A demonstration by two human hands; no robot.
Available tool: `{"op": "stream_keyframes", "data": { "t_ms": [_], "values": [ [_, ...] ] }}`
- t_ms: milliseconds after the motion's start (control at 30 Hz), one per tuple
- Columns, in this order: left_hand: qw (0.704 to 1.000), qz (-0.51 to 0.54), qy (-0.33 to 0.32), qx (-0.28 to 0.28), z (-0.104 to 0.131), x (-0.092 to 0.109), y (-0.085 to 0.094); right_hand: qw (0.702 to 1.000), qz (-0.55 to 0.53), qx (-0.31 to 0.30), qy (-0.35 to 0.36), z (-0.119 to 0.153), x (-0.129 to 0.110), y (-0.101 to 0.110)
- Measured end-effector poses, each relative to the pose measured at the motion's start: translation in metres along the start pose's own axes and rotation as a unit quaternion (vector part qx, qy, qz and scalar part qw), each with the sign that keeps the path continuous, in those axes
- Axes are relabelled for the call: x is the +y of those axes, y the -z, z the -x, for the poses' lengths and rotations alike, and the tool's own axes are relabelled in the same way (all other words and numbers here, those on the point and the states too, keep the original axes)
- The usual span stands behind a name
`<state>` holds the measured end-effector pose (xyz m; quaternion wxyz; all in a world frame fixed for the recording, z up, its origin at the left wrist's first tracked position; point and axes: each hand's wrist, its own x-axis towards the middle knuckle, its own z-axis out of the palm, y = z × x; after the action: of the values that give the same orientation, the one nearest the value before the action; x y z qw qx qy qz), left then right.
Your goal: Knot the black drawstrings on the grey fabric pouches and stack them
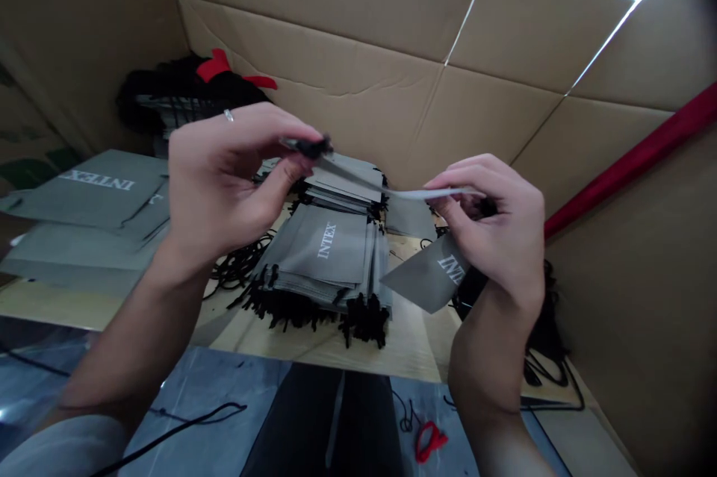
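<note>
Pinched between thumb and fingers of my left hand point(240, 171) is one end of a thin grey pouch point(408, 195), with a tuft of black cord at the fingertips. My right hand point(487, 216) grips the pouch's other end, so it stretches nearly edge-on between both hands. Under my right fingers a grey flap point(429, 279) printed INTEX hangs down; whether it belongs to the same pouch I cannot tell. Below and between the hands lies a stack of grey INTEX pouches point(325, 242) with black cord ends sticking out along its front.
Larger flat grey INTEX pieces point(106, 186) lie at the left of the wooden table point(314, 346). Behind them is a heap of black material point(151, 89) with red strips. Cardboard walls point(336, 36) surround the table. Red-handled scissors point(430, 441) and loose black cord point(184, 417) lie below.
</note>
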<state>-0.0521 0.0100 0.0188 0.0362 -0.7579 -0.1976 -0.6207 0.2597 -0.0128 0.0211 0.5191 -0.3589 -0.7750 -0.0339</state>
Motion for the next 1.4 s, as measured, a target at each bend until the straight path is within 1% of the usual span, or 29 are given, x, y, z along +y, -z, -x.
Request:
{"op": "stream_keyframes", "data": {
  "t_ms": [33,67,100,133,167,233,300,333,367,467,567,667,733,767,800,833,900,933,967,1000,1067,1100,1133,1167,1233,1333,1400],
  "values": [
    [0.999,-0.009,-0.035,-0.017,0.004,0.000,0.004,1.000,-0.003,-0.024,0.017,0.000,0.000,0.001],
    [0.998,-0.009,-0.055,-0.038,0.008,-0.002,0.008,0.998,-0.003,-0.049,0.033,0.000,0.001,0.002],
    [0.995,-0.004,-0.073,-0.062,0.014,-0.004,0.012,0.997,0.002,-0.069,0.046,0.000,0.003,0.002],
    [0.993,-0.001,-0.074,-0.091,0.020,-0.009,0.016,0.995,0.011,-0.086,0.057,0.001,0.008,0.002],
    [0.992,-0.002,-0.069,-0.108,0.027,-0.015,0.019,0.992,0.021,-0.104,0.066,0.001,0.013,-0.001],
    [0.981,-0.009,-0.057,-0.183,0.043,-0.030,0.023,0.986,0.044,-0.145,0.076,0.004,0.027,-0.010],
    [0.974,-0.004,-0.050,-0.223,0.060,-0.046,0.026,0.973,0.069,-0.206,0.079,0.009,0.039,-0.024],
    [0.965,0.003,-0.041,-0.259,0.069,-0.053,0.028,0.962,0.082,-0.246,0.081,0.013,0.044,-0.032],
    [0.960,0.002,-0.036,-0.279,0.078,-0.059,0.029,0.954,0.090,-0.275,0.085,0.017,0.047,-0.040],
    [0.945,-0.008,-0.015,-0.328,0.102,-0.070,0.035,0.930,0.110,-0.337,0.097,0.028,0.048,-0.061],
    [0.932,-0.024,0.013,-0.361,0.119,-0.073,0.042,0.905,0.133,-0.394,0.095,0.035,0.039,-0.072],
    [0.909,-0.046,0.041,-0.412,0.125,-0.069,0.049,0.882,0.145,-0.441,0.086,0.037,0.028,-0.067],
    [0.892,-0.074,0.043,-0.444,0.119,-0.064,0.050,0.873,0.152,-0.458,0.067,0.033,0.026,-0.055],
    [0.889,-0.090,0.034,-0.447,0.114,-0.060,0.050,0.872,0.161,-0.460,0.049,0.030,0.029,-0.047],
    [0.892,-0.104,0.016,-0.439,0.107,-0.057,0.049,0.871,0.176,-0.458,0.025,0.025,0.034,-0.039],
    [0.901,-0.113,-0.008,-0.419,0.098,-0.053,0.047,0.869,0.198,-0.453,-0.006,0.020,0.041,-0.032],
    [0.926,-0.124,-0.052,-0.354,0.079,-0.045,0.041,0.856,0.253,-0.444,-0.081,0.009,0.064,-0.025],
    [0.936,-0.122,-0.070,-0.322,0.069,-0.041,0.036,0.842,0.277,-0.447,-0.122,0.003,0.077,-0.026],
    [0.942,-0.124,-0.074,-0.303,0.058,-0.036,0.031,0.825,0.297,-0.454,-0.158,-0.003,0.091,-0.029],
    [0.951,-0.122,-0.083,-0.273,0.047,-0.031,0.026,0.807,0.313,-0.464,-0.188,-0.007,0.104,-0.036],
    [0.973,-0.092,-0.125,-0.172,0.027,-0.017,0.016,0.782,0.320,-0.483,-0.231,-0.013,0.125,-0.054],
    [0.979,-0.086,-0.131,-0.126,0.018,-0.009,0.011,0.774,0.316,-0.491,-0.242,-0.014,0.132,-0.065],
    [0.987,-0.084,-0.098,-0.099,0.011,-0.001,0.007,0.771,0.311,-0.497,-0.249,-0.014,0.136,-0.075],
    [0.989,-0.086,-0.084,-0.086,0.005,0.007,0.003,0.771,0.305,-0.500,-0.251,-0.013,0.139,-0.084],
    [0.992,-0.105,-0.028,-0.070,-0.001,0.021,-0.002,0.783,0.291,-0.493,-0.243,-0.008,0.139,-0.097],
    [0.992,-0.117,0.038,-0.026,0.000,0.034,-0.007,0.810,0.280,-0.468,-0.217,0.000,0.136,-0.109],
    [0.990,-0.124,0.074,-0.001,0.005,0.038,-0.007,0.814,0.287,-0.458,-0.213,0.003,0.137,-0.115]
  ]
}}
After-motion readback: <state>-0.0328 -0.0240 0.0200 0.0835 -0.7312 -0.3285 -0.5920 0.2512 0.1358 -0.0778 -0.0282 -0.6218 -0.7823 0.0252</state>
